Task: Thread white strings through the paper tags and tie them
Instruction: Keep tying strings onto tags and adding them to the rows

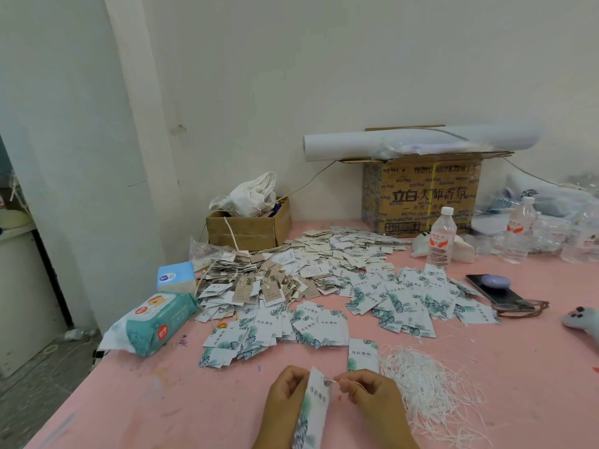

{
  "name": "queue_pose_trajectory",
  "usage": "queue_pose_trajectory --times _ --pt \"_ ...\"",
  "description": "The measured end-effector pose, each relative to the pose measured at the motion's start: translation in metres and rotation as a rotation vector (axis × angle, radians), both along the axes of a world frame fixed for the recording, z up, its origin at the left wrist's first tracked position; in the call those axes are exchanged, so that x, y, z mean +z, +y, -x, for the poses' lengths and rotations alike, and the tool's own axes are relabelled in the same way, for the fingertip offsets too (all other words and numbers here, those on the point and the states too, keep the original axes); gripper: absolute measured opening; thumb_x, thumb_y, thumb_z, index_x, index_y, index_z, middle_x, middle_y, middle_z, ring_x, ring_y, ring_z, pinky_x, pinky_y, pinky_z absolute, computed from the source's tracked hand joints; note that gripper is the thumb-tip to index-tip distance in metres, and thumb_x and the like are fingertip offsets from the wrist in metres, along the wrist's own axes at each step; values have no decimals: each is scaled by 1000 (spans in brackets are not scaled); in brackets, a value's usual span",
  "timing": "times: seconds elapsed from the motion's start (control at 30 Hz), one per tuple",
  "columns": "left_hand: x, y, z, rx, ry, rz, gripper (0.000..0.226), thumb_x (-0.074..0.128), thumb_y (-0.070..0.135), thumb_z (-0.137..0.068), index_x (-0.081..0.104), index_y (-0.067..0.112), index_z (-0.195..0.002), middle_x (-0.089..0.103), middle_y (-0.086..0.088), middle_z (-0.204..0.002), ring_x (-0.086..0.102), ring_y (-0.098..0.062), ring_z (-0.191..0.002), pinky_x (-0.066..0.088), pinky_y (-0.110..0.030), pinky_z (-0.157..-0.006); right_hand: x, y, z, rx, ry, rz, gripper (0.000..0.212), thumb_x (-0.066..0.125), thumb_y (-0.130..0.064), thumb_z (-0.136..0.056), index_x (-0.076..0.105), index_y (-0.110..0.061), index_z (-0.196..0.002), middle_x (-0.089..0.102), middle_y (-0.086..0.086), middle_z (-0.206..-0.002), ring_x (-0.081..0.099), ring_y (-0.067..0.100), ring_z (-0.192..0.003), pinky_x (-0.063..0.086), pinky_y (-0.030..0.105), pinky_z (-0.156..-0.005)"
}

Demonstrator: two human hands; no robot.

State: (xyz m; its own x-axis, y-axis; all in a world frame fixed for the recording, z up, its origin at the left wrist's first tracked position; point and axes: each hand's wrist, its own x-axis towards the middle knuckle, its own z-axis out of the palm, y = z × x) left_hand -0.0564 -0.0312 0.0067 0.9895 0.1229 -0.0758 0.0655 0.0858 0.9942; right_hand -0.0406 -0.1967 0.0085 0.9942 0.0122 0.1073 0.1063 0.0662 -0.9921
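My left hand (287, 395) grips a leaf-printed paper tag (312, 413) upright over the pink table (146, 409); my right hand (366, 395) pinches a white string (340, 381) at its top hole (loose strings (428, 387) just right).

Soft, even light is spread throughout; only faint shadows are cast on the surface (136, 403). Lines are bent at the edges, and the far right is blurred.

left hand (287, 389) gripping, right hand (368, 393) pinching
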Motion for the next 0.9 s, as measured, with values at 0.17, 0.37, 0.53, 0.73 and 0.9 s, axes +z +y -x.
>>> queue_pose_trajectory --times 0.17,0.37,0.53,0.73,0.9 --pt "-2 4 -3 119 44 493 13 47 0 -96 50 -2 -83 75 -14 -96 66 -24 -64 49 -28 -56 -3 -1 -2 -71 -10 -44 16 75 2 -73 79 -12 -68 63 6 -53 49 6 -47 40 13 -48" --pt "-7 10 -7 262 62 686 13 50 8 -97 55 -2 -90 66 -17 -85 59 -28 -68 43 -33 -61 -5 -2 -4 -126 -45 -45 17 75 5 -74 78 -11 -69 63 4 -53 49 11 -52 40 14 -48" --pt "-6 9 -8 315 -1 688 19 47 8 -98 51 2 -81 49 -3 -55 44 -14 -41 36 -23 -46 -6 -2 -5 -171 -67 -58 17 73 6 -75 78 -10 -71 69 10 -61 54 13 -53 47 13 -50" --pt "-8 8 -9 333 -21 433 11 57 1 -92 63 -2 -84 50 -8 -60 49 -21 -56 38 -29 -57 -8 -2 -7 -129 -39 -113 20 62 15 -81 75 1 -82 72 13 -68 63 13 -59 51 13 -57" --pt "-11 -2 -2 174 -136 -61 12 77 9 -80 76 16 -70 44 -2 -53 39 -16 -57 31 -26 -55 -7 0 -5 -92 -95 -77 24 66 17 -76 67 -3 -90 70 20 -68 65 14 -56 54 19 -57"
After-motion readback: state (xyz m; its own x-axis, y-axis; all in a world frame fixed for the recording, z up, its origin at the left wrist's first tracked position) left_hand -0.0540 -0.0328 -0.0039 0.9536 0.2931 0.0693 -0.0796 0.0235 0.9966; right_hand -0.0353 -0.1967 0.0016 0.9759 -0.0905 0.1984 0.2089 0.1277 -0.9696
